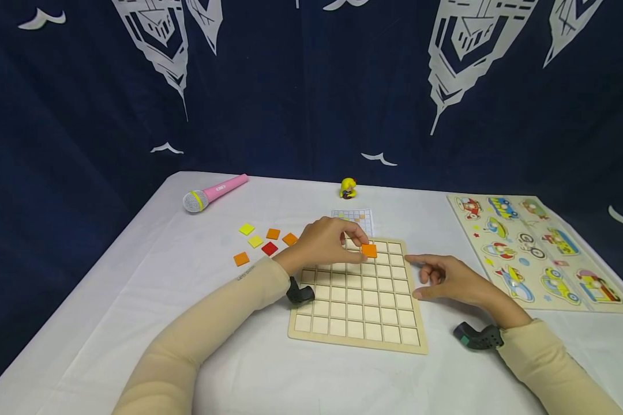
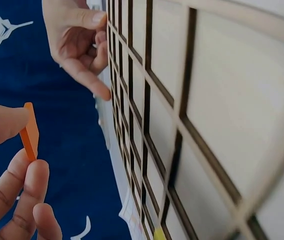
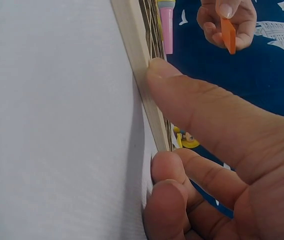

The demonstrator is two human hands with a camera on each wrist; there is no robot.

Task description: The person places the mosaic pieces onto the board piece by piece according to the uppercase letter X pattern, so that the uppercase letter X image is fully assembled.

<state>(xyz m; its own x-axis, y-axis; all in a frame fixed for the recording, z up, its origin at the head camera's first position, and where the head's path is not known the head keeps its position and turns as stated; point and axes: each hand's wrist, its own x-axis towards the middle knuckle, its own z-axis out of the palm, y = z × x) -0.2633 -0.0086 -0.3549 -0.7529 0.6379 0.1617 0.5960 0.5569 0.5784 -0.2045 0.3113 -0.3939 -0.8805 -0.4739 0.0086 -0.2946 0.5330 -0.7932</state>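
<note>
My left hand [image 1: 326, 242] pinches an orange square tile [image 1: 369, 251] between thumb and fingertips. It is held over the far part of a pale wooden grid board [image 1: 358, 344]. In the left wrist view the same tile [image 2: 31, 131] appears edge-on, apart from the grid. At the board's right edge rests my right hand [image 1: 453, 280], thumb and index fingertip touching the rim, other fingers bent. The right wrist view shows its thumb [image 3: 167, 82] against the wooden edge [image 3: 144, 82]. A bit of yellow [image 2: 159, 234] shows on the grid in the left wrist view.
Loose tiles lie left of the board: yellow [image 1: 255, 241], red [image 1: 269, 248] and several orange [image 1: 241, 259]. Behind it are a printed grid card [image 1: 363, 219] and a small yellow figure [image 1: 348, 188]. A pink microphone [image 1: 215, 193] lies back left, a picture puzzle board [image 1: 537, 256] right.
</note>
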